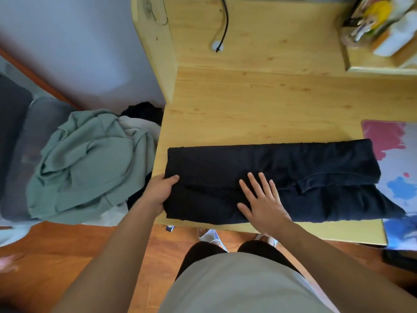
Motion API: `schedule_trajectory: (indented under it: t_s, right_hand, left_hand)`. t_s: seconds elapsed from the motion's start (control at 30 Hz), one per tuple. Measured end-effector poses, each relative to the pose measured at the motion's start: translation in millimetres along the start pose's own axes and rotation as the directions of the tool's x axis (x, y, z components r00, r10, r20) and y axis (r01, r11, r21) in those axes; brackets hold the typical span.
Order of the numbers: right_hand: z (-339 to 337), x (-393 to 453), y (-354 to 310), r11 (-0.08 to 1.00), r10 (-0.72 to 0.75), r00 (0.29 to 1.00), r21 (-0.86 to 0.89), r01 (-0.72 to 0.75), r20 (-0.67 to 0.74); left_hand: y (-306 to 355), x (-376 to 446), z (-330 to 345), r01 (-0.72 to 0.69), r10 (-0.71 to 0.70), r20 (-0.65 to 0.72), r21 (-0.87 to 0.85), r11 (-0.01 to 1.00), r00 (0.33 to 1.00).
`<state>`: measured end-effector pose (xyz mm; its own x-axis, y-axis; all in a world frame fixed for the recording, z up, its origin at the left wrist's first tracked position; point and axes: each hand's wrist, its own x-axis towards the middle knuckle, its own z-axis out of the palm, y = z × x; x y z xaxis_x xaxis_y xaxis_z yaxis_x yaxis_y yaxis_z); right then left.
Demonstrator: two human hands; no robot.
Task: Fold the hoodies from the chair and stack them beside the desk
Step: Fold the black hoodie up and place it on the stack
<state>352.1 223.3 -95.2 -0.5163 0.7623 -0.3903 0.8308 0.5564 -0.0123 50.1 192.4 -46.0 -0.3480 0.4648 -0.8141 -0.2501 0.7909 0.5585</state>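
A black hoodie (293, 163) lies folded into a long strip across the near part of the wooden desk (259, 105). My left hand (161, 190) grips its left end at the desk's edge, thumb on top and fingers under the cloth. My right hand (262, 203) presses flat on the middle of the strip with straight, spread fingers. To the left, a grey chair (29, 136) holds a crumpled green hoodie (90, 166), with a cream garment (137, 127) and a black garment (144, 110) behind it.
A pink, white and blue mat (397, 168) covers the desk's right end, partly under the hoodie. A black cable (225, 23) and a shelf of items (383, 30) stand at the back. Orange wooden floor (67, 249) lies below the chair.
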Motion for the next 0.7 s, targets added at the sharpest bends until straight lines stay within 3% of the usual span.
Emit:
schedule_trajectory:
  t_s: [0.07, 0.2, 0.27, 0.4, 0.47, 0.5, 0.53, 0.57, 0.63, 0.7]
  right_hand:
    - [-14, -7, 0, 0.999, 0.031, 0.997, 0.018, -0.029, -0.071]
    - [-36, -16, 8, 0.963, 0.26, 0.941, 0.126, -0.237, -0.216]
    - [-29, -12, 15, 0.967, 0.237, 0.961, 0.133, -0.219, -0.143]
    - [-18, 2, 23, 0.99, 0.095, 0.991, 0.099, -0.104, 0.092]
    - [-30, 4, 31, 0.955, 0.055, 0.99, 0.282, -0.089, 0.127]
    - [-42, 2, 40, 0.873, 0.058, 0.987, 0.472, -0.123, 0.151]
    - [-55, -4, 51, 0.717, 0.082, 0.983, 0.675, -0.173, 0.165]
    - [-67, -11, 65, 0.494, 0.118, 0.975, 0.841, -0.22, 0.186]
    - [-90, -28, 93, 0.079, 0.159, 0.96, 0.967, -0.243, 0.229]
    - [-104, -43, 121, -0.229, 0.078, 0.956, 0.938, -0.259, 0.282]
  left_hand:
    - [5, -5, -13, -0.101, 0.101, -0.035, 0.008, 0.995, 0.994]
    - [25, -17, -43, -0.181, 0.172, -0.115, -0.081, 0.98, 0.978]
    - [38, -25, -53, -0.195, 0.193, -0.101, -0.014, 0.981, 0.976]
    - [67, -54, -36, -0.266, 0.258, 0.085, 0.118, 0.957, 0.963]
    - [79, -72, -9, -0.339, 0.312, 0.166, 0.168, 0.926, 0.935]
    - [83, -82, 9, -0.377, 0.341, 0.196, 0.193, 0.906, 0.919]
    - [84, -92, 31, -0.414, 0.368, 0.219, 0.221, 0.883, 0.903]
    - [82, -101, 56, -0.449, 0.394, 0.243, 0.245, 0.859, 0.886]
    - [72, -115, 113, -0.524, 0.457, 0.266, 0.308, 0.794, 0.849]
    - [56, -124, 175, -0.6, 0.55, 0.241, 0.383, 0.703, 0.799]
